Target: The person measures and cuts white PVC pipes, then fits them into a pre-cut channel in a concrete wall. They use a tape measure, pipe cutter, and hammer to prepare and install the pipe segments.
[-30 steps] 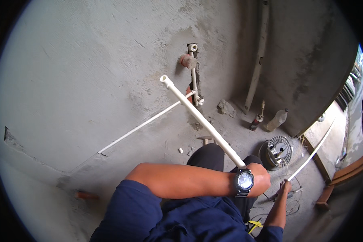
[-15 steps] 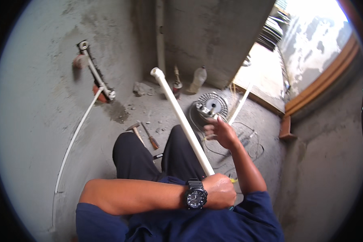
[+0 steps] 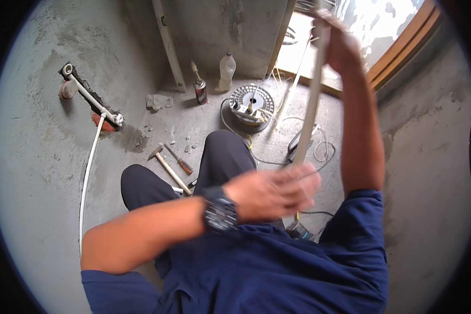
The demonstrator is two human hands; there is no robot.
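Note:
A long white plastic pipe stands steeply on the right, smeared by motion. My right hand, raised near the doorway, is closed around its upper part. Close to the pipe's lower end is my left hand, with a black watch on its wrist; its blurred fingers are stretched out. That hand covers the pipe's lower tip, so I cannot tell whether they touch. A cable reel with plugs in it sits on the floor to the left of the pipe.
A hammer and a wooden-handled tool lie left of my knees. Near the far wall stand a torch canister and a plastic bottle. White piping sits in a wall groove. Loose cable lies at right.
My right hand has risen from beside the reel and taken hold of the pipe. The pipe has swung to the right. My left hand's fingers have opened from their grip. The view has shifted.

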